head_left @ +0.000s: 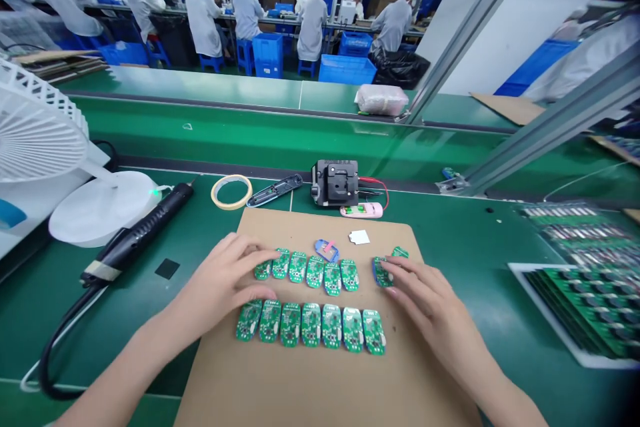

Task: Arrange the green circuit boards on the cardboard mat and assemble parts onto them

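Two rows of small green circuit boards lie on a brown cardboard sheet (320, 387). My left hand (227, 280) is at the left end of the upper row, its thumb and fingers apart around the end circuit board (263, 271); whether it touches that board I cannot tell. To the right of the row, the fingers and thumb of my right hand (425, 293) grip another circuit board (381, 272) with a blue edge. Partly behind those fingers lies one more board (400, 252). The lower row, with a board (311, 324) at its middle, sits just below.
Behind the rows are a blue oval piece (327, 250), a white card (359, 237), a pink device with batteries (361, 211) and a black fixture (335, 183). An electric screwdriver (145, 230) and fan (45, 133) stand left. Stacked board panels (580, 310) lie right.
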{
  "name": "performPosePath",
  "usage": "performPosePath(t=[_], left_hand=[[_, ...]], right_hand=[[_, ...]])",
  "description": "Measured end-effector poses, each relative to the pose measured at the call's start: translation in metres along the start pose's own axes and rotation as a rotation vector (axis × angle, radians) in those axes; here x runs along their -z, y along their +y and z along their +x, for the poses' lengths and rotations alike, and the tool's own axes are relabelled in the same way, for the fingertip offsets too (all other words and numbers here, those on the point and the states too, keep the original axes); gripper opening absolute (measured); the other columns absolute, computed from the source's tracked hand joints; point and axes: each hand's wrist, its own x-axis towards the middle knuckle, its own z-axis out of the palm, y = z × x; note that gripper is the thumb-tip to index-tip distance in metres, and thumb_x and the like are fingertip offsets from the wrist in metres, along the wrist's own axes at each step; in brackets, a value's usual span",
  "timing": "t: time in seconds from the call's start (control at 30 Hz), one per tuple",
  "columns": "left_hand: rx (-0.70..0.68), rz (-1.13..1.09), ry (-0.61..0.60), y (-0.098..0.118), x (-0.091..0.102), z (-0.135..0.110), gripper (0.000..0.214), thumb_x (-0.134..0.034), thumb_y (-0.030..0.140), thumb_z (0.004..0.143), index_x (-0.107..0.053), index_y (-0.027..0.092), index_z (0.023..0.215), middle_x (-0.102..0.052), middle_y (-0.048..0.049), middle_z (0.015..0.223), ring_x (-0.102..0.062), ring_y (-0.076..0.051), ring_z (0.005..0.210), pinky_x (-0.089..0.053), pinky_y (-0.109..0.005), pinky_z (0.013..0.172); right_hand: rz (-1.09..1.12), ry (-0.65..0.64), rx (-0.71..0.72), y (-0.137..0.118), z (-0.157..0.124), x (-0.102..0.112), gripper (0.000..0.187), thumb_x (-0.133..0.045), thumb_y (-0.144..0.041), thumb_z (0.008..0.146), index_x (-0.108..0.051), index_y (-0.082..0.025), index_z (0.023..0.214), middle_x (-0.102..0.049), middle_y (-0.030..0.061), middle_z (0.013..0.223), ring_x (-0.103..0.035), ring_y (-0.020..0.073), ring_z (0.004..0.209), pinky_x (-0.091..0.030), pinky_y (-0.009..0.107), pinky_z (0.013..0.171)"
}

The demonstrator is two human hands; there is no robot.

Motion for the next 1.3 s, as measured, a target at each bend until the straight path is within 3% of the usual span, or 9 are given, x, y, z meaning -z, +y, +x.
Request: performPosePath(t=[0.13,0.27,0.43,0.63,0.87,1.03,1.2,1.3], left_hand=[[-0.101,-0.045,-0.127,-0.001,-0.011,0.044,0.058,-0.058,0.066,0.075,-0.061,0.027,0.118,-0.059,-0.0059,0.107,-0.050,-0.025,0.099,-0.044,-0.040,0.086],[-0.119,-0.105,-0.180,-0.001,-0.030,0.062,0.068,-0.061,0.070,0.068,-0.060,0.026,0.121,-0.056,-0.0066,0.105,-0.050,-0.026,0.098,-0.045,-0.041,0.085],[-0.082,-0.114,-0.078,-0.010,-0.039,0.050,0.071,-0.061,0.074,0.066,-0.056,0.031,0.124,-0.054,-0.0053,0.105,-0.049,-0.026,0.097,-0.044,-0.040,0.083],[-0.103,-0.075,-0.063,-0.008,-0.041,0.043,0.067,-0.068,0.070,0.063,-0.061,0.032,0.117,-0.054,-0.0046,0.103,-0.047,-0.025,0.094,-0.042,-0.037,0.080],[-0.033,-0.200,-0.158,-0.003,-0.035,0.046,0.060,-0.066,0.066,0.068,-0.059,0.032,0.118,-0.055,-0.0031,0.102,-0.047,-0.024,0.097,-0.040,-0.039,0.087],[0.160,-0.401,-0.083,-0.018,-0.013,0.040,0.037,-0.055,0.053,0.087,-0.061,0.030,0.115,-0.056,-0.0027,0.110,-0.047,-0.021,0.108,-0.037,-0.039,0.098],[0.275,-0.421,-0.084,-0.028,0.001,0.027,0.038,-0.072,0.043,0.078,-0.063,0.030,0.112,-0.055,-0.0021,0.112,-0.050,-0.021,0.110,-0.040,-0.040,0.100],[0.214,-0.328,-0.040,-0.020,-0.002,0.023,0.044,-0.075,0.041,0.074,-0.063,0.029,0.115,-0.057,-0.0031,0.114,-0.051,-0.022,0.110,-0.042,-0.041,0.100]], right_hand=[[-0.010,0.013,0.036,-0.001,0.002,-0.011,0.031,-0.041,-0.033,0.101,-0.062,-0.024,0.123,-0.062,0.0054,0.122,-0.062,0.0240,0.105,-0.056,0.041,0.088],[0.039,0.035,0.036,-0.014,-0.005,-0.020,0.029,-0.042,-0.032,0.102,-0.060,-0.022,0.123,-0.062,0.0054,0.121,-0.061,0.0218,0.108,-0.056,0.037,0.090],[0.065,-0.051,-0.041,-0.020,0.002,-0.018,0.032,-0.040,-0.036,0.103,-0.058,-0.024,0.126,-0.056,0.0065,0.130,-0.055,0.0239,0.117,-0.054,0.042,0.094],[0.147,-0.164,0.103,-0.019,0.013,-0.020,0.034,-0.038,-0.028,0.104,-0.055,-0.024,0.133,-0.052,0.0021,0.136,-0.048,0.0209,0.127,-0.047,0.042,0.105],[0.216,-0.089,0.102,-0.018,0.012,-0.026,0.032,-0.041,-0.039,0.102,-0.063,-0.025,0.122,-0.059,0.0021,0.128,-0.055,0.0210,0.120,-0.053,0.038,0.100],[0.223,-0.062,0.075,-0.012,0.016,-0.023,0.030,-0.046,-0.046,0.099,-0.064,-0.030,0.117,-0.060,0.0006,0.127,-0.061,0.0224,0.111,-0.057,0.037,0.092],[0.238,0.108,-0.073,-0.002,0.012,-0.020,0.023,-0.047,-0.044,0.098,-0.067,-0.035,0.105,-0.068,-0.0039,0.110,-0.066,0.0222,0.099,-0.059,0.036,0.083],[0.271,0.146,-0.170,0.005,0.009,-0.022,0.024,-0.049,-0.047,0.096,-0.069,-0.034,0.096,-0.070,-0.0050,0.104,-0.068,0.0216,0.093,-0.058,0.033,0.081]])
